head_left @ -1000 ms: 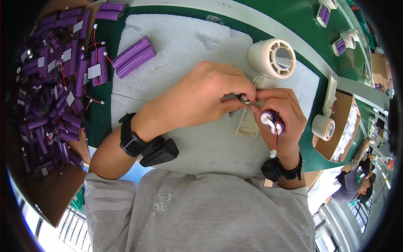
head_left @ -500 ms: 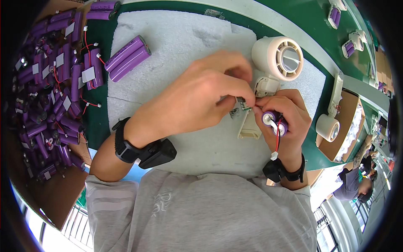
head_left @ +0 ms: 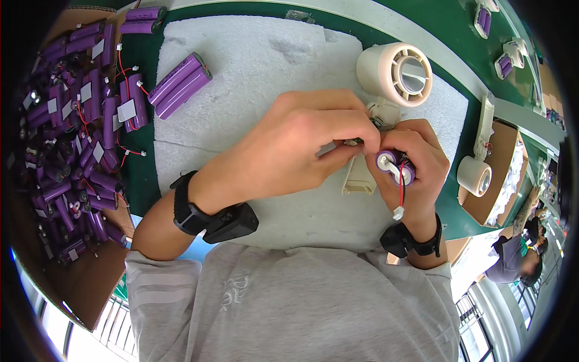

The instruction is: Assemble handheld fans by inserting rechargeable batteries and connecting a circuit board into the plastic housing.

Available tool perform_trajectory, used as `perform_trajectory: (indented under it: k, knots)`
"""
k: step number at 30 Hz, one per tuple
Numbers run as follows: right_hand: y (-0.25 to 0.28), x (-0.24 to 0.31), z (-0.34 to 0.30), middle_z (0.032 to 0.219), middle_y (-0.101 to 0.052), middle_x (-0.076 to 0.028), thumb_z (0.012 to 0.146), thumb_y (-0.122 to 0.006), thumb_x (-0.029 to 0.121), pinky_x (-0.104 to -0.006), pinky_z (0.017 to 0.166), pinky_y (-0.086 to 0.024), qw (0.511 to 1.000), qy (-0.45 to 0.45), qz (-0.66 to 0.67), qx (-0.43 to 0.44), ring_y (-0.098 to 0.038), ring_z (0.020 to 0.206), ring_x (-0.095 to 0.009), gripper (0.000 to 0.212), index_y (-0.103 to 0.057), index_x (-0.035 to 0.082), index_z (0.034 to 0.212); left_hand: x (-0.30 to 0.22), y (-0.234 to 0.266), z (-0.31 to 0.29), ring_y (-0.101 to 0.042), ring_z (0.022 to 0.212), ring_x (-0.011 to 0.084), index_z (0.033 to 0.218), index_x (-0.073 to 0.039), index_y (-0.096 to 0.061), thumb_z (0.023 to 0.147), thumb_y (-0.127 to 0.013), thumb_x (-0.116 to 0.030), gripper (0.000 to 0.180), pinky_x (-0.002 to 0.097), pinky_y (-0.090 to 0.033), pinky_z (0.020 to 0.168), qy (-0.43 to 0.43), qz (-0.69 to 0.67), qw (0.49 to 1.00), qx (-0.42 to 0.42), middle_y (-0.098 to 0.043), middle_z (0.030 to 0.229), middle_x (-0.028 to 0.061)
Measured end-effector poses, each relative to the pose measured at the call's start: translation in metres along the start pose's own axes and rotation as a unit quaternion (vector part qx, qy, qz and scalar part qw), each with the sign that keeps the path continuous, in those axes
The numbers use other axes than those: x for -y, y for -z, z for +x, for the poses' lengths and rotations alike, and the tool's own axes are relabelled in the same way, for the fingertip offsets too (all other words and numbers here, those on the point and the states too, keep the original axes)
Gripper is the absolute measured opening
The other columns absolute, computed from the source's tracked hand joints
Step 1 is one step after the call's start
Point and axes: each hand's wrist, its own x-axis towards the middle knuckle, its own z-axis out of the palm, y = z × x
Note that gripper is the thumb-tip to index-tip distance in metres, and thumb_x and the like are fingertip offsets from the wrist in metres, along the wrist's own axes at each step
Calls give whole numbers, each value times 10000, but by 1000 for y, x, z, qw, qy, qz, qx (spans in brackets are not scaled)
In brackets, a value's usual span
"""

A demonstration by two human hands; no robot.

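My right hand [head_left: 420, 163] is wrapped around a purple two-cell battery pack [head_left: 387, 161], its metal-strapped ends facing me. A red and black wire with a white plug [head_left: 398, 212] dangles from the pack. Close against it, the fingertips of my left hand [head_left: 319, 130] pinch a small green circuit board [head_left: 352, 142], mostly covered by the fingers. Beneath both hands lies a cream handheld fan, its round head [head_left: 381, 72] pointing away and its open handle [head_left: 360, 179] partly hidden by the hands.
White foam sheet [head_left: 241, 48] covers the green table. Another purple battery pack [head_left: 181, 85] lies on it at left. A cardboard box [head_left: 90, 289] full of purple packs stands far left. At right are another cream fan [head_left: 473, 176] and a box with white contents [head_left: 503, 181]. Someone sits farther right.
My left hand has come slightly down and right, its fingers closing together beside the right hand. The fan head has shifted slightly up and left. My right hand still holds the battery pack.
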Motion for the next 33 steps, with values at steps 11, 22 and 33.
perform_trajectory:
  k: [11,22,33]
  knots:
    - [11,-7,-3,764,-620,-39,678,-809,32,-253,603,-468,985,-31,168,-17,-600,704,-163,298,-623,47,910,1,-1,-1,-624,763,185,832,-45,-626,675,-655,129,235,262,-488,656,60,-33,998,13,-625,868,72]
    - [18,-4,-7,762,-603,-54,893,-663,165,-221,530,-408,954,-147,260,21,-547,600,-87,185,-613,-5,943,-3,2,-1,-586,764,141,857,-41,-626,720,-716,48,187,256,-464,643,96,-99,990,24,-607,859,39]
    - [15,2,0,689,-581,-74,736,-764,101,-273,448,-399,999,23,-4,28,-537,507,-178,141,-687,29,830,4,3,0,-571,722,180,872,-21,-645,806,-726,-53,109,279,-442,615,-4,-66,998,15,-615,829,84]
